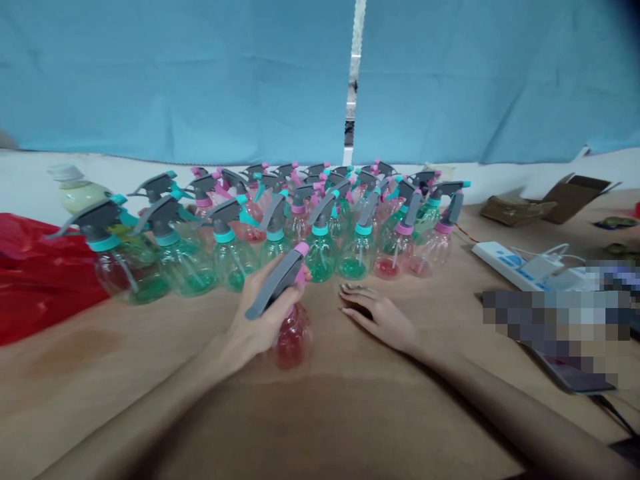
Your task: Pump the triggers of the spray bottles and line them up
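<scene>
My left hand [257,323] is closed round the neck of a pink clear-plastic spray bottle with grey trigger [294,340], upright on the brown table [350,413]. My right hand [383,317] lies flat and open. I judge that any move must clear the crowded row of green and pink spray bottles [320,257].

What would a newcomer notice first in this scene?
The crowd of clear plastic spray bottles with grey triggers and teal or pink collars, packed across the far side of the brown table, stands out first. In front of it, the left hand grips a pink-tinted spray bottle, while the right hand lies flat beside it. A red plastic bag sits at the left edge.
</scene>
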Demonstrator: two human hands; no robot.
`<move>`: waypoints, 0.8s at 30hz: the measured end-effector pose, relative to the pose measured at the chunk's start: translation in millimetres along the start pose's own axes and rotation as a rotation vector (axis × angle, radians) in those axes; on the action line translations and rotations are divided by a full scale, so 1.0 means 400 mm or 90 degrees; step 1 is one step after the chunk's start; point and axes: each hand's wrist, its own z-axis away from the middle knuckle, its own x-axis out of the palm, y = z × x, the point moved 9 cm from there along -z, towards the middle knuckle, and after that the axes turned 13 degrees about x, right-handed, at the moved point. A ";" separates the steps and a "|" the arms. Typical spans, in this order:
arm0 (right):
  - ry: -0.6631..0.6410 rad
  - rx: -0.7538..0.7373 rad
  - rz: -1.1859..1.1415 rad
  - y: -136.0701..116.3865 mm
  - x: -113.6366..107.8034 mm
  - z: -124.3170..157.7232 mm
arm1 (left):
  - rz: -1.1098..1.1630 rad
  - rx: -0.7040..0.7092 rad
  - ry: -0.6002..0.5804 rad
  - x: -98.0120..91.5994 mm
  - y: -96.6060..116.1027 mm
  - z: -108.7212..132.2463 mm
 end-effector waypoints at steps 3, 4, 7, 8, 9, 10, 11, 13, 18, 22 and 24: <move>-0.002 0.000 -0.003 0.000 0.001 -0.001 | 0.015 0.009 -0.021 0.009 -0.001 0.000; 0.000 0.000 -0.006 0.000 0.000 -0.001 | 0.018 0.008 -0.020 0.010 -0.003 0.001; 0.004 -0.001 -0.011 -0.003 -0.003 -0.001 | 0.024 0.005 -0.018 0.011 -0.006 0.001; 0.005 0.000 -0.012 -0.003 -0.004 -0.001 | 0.024 0.002 -0.018 0.011 -0.007 0.000; 0.005 0.001 -0.011 -0.003 -0.005 -0.001 | 0.024 -0.002 -0.016 0.010 -0.007 0.001; 0.005 0.002 -0.011 -0.004 -0.005 -0.001 | 0.028 -0.008 -0.016 0.010 -0.008 0.001; 0.006 0.001 -0.011 -0.004 -0.006 -0.001 | 0.035 -0.016 -0.016 0.011 -0.009 0.002; 0.007 -0.001 -0.012 -0.005 -0.006 -0.001 | 0.058 -0.034 -0.018 0.013 -0.014 0.006; 0.002 -0.002 -0.002 -0.003 -0.001 -0.001 | 0.076 -0.049 -0.004 0.014 -0.022 0.016; 0.004 0.002 -0.003 -0.001 -0.001 -0.001 | 0.069 -0.031 -0.002 0.015 -0.018 0.016; 0.003 0.003 -0.002 -0.001 0.000 0.000 | 0.064 -0.023 -0.007 0.017 -0.017 0.015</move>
